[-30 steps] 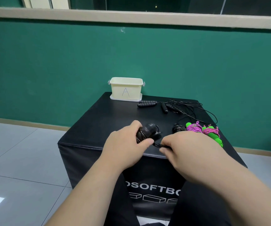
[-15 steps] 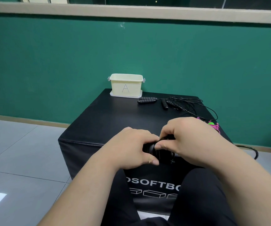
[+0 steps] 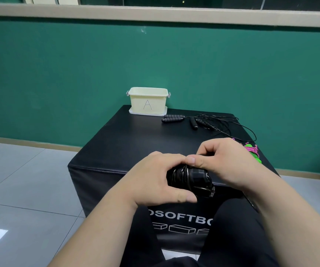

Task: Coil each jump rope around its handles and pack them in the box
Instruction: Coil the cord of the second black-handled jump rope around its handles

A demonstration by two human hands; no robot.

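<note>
glossy black cord on the coiled rope [image 3: 186, 178], matt smooth plastic on the cream box [image 3: 148, 102], leather-like sheen on the black block [image 3: 136, 143], shiny floor tiles [image 3: 20, 180].

One head-worn view looks forward and down, close over the table's [image 3: 136, 143] near edge, facing the far green wall [image 3: 78, 74].

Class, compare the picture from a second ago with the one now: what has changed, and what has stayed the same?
Both hands lifted the black rope bundle off the table toward the body. The right hand let go of the cord end and closed over the bundle; the left hand kept its hold. The box, loose black ropes and pink-green rope stayed put.
</note>
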